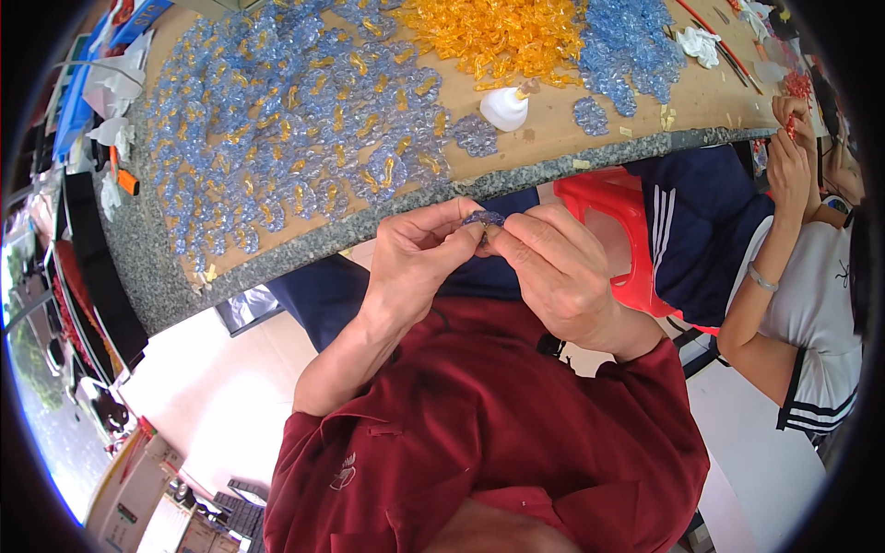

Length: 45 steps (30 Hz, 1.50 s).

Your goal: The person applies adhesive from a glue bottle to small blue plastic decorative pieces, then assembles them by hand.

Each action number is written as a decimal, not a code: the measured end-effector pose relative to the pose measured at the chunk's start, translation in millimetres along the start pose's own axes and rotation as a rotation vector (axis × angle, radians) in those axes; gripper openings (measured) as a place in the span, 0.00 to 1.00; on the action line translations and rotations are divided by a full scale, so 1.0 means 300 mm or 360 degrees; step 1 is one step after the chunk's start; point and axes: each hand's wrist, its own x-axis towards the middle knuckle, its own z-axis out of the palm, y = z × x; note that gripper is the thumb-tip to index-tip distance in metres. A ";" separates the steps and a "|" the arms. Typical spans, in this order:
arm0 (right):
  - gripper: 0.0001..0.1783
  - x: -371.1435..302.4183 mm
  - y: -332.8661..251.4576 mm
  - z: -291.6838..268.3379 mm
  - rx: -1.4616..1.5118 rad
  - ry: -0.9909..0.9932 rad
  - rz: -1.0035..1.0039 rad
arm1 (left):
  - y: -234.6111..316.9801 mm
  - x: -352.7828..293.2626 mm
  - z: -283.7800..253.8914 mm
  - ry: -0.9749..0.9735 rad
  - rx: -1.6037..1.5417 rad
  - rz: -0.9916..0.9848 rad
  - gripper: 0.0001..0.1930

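Observation:
Between my hands, just off the table's front edge, is a small translucent blue plastic flower-shaped piece (pixel 483 218). My left hand (pixel 417 253) pinches its left side between thumb and fingers. From the right, my right hand (pixel 557 261) closes on the same piece, its fingertips touching my left ones. Fingers hide most of the piece, so its exact shape is unclear. On the table beyond lie many similar blue pieces (pixel 304 120), a good number with a yellow part set in the middle. A white squeeze bottle (pixel 504 109) with a brownish tip lies near the edge.
A heap of loose orange-yellow plastic parts (pixel 498 37) and a pile of plain blue pieces (pixel 627 46) sit at the back. The table (pixel 369 230) has a speckled stone edge. To the right, another person (pixel 784 267) works near a red plastic stool (pixel 608 230).

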 end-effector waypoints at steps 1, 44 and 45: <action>0.12 0.003 0.003 0.001 -0.0002 0.0010 -0.0002 | 0.000 0.002 0.000 0.0032 -0.0019 -0.0021 0.10; 0.12 0.058 0.134 -0.009 0.0208 0.0445 0.0817 | 0.640 0.607 -0.063 0.0349 0.1972 0.0176 0.14; 0.12 0.058 0.136 -0.008 0.0209 0.0450 0.0819 | 0.638 0.617 -0.088 0.0373 0.2141 0.0317 0.15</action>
